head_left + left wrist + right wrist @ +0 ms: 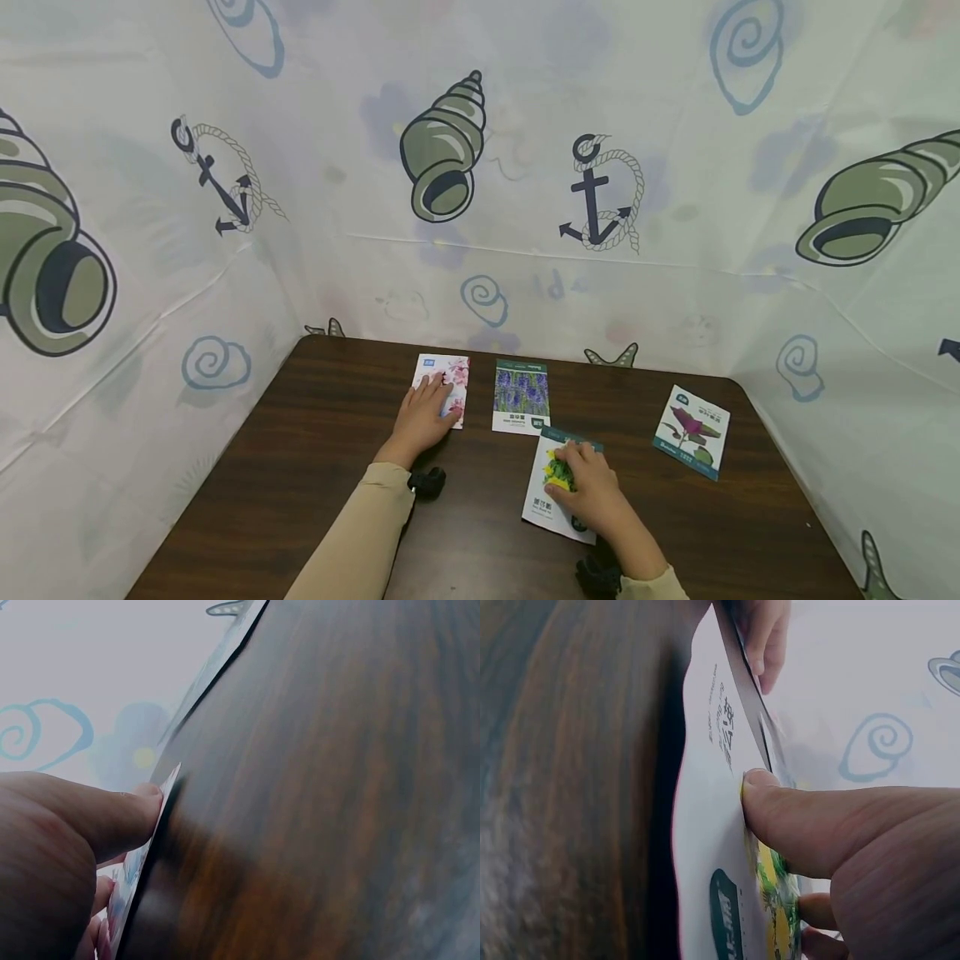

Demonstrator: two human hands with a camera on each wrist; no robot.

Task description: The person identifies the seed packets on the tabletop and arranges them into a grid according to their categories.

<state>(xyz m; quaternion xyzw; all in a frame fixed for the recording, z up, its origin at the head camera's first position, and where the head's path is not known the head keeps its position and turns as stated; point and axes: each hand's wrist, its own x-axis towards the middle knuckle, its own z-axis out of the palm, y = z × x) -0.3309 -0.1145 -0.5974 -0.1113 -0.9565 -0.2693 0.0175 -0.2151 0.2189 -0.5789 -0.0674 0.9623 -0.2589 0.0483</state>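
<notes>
My left hand (pixel 425 419) rests on a white seed packet with pink blossoms (pixel 456 368), its fingers spread over the picture. In the left wrist view the thumb lies along that packet's edge (pixel 133 874). The right hand (pixel 588 487) touches a seed packet with yellow flowers (pixel 542 505), thumb and fingertips on its printed face. Seen from the right wrist, the thumb (pixel 780 817) presses beside the yellow print, and the packet's near edge is slightly wavy. Its top corner meets the lower corner of a purple-flower packet (pixel 521 392), which lies between and beyond the hands.
A packet with a magenta flower (pixel 692 432) lies tilted at the right of the dark wooden table (pixel 300 483). A white cloth printed with shells and anchors (pixel 525 292) hangs behind the table and along both sides. Dark straps sit on both wrists.
</notes>
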